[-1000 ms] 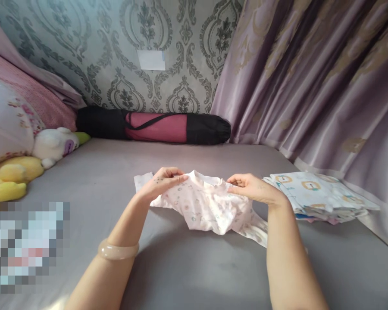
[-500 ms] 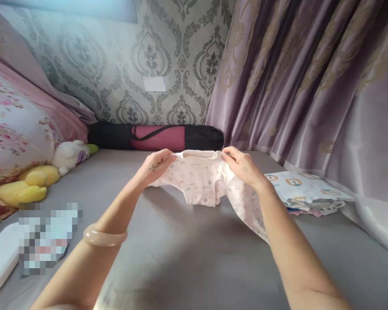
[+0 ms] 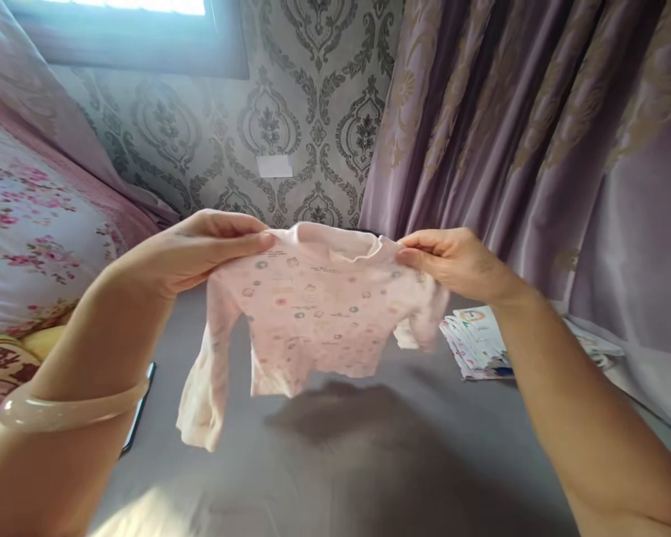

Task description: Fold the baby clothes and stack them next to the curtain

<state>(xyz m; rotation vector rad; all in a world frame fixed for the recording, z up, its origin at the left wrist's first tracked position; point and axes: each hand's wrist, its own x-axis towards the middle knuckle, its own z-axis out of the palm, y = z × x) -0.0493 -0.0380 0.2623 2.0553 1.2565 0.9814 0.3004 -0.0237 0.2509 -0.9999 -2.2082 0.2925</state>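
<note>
A small pink long-sleeved shirt [image 3: 318,309] with little printed figures hangs spread out above the grey bed surface. My left hand [image 3: 218,246] pinches its shoulder on the left, beside the collar. The opposite shoulder is pinched between the thumb and fingers of my right hand [image 3: 441,257]. One sleeve dangles down at the left; the other hangs bunched under my right hand. The shirt's shadow falls on the grey sheet [image 3: 291,477] below.
Behind my right forearm lies a stack of folded clothes [image 3: 478,339]. A dark-edged flat device [image 3: 139,410] shows beside my left wrist. Floral bedding [image 3: 27,231] and a yellow plush [image 3: 48,341] are at the left. Purple curtains [image 3: 481,149] hang at the right.
Both hands have come up and nearer with the shirt, and stand farther apart. The shirt now hangs more openly, with its left sleeve drooping. The view has tilted upward.
</note>
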